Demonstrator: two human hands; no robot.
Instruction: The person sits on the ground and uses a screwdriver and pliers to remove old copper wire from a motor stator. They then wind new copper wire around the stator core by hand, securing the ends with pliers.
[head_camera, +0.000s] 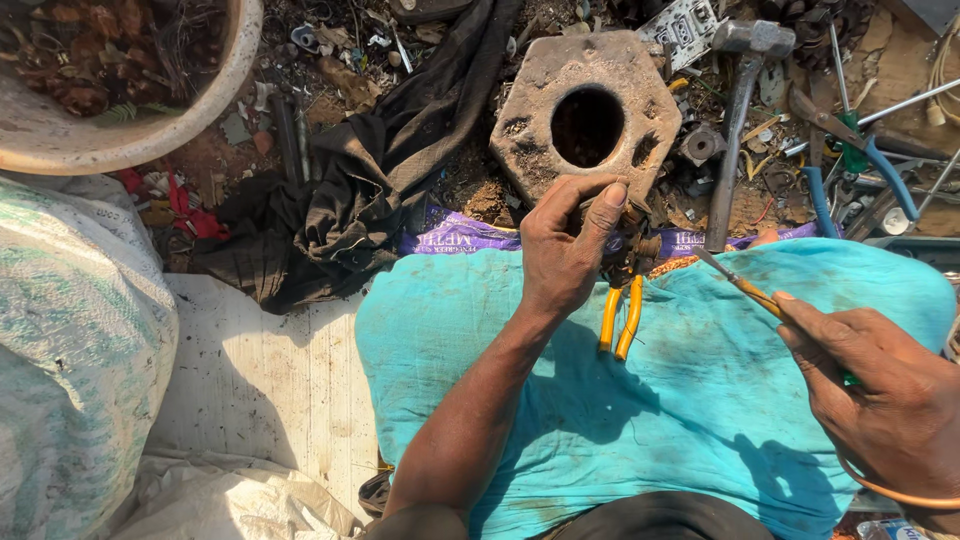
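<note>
The small rusty part (632, 243) sat at the far edge of the turquoise cloth (700, 400) spread over the person's lap, pinched under the left hand (562, 250), whose thumb and fingers were closed together on it just above the yellow-handled pliers (620, 315). The pliers' two handles hung toward the near side, lying on the cloth, while their head was hidden under the hand, so it could not be told whether the pliers gripped the part or merely lay beneath it. The right hand (880, 400), at the near right, was wrapped tight around a slim screwdriver-like tool (735, 282), its fingers clamped on the handle and its metal tip aimed left toward the part, close to it but not clearly touching. Judged from this, the work on the part looked in progress rather than finished: the piece was still whole in the grip, and no separated bits of it lay on the cloth. An orange wire (885, 488) curved by the right wrist. Just beyond the part, on the littered ground, lay a hexagonal rusty block (540, 100) with a round hole, a hammer (740, 110) to its right, blue-handled pliers (880, 165) farther right, and a dark cloth (370, 170) to the left. A woven sack (70, 350) stood at the left, with a basin of scrap (215, 100) far left.
</note>
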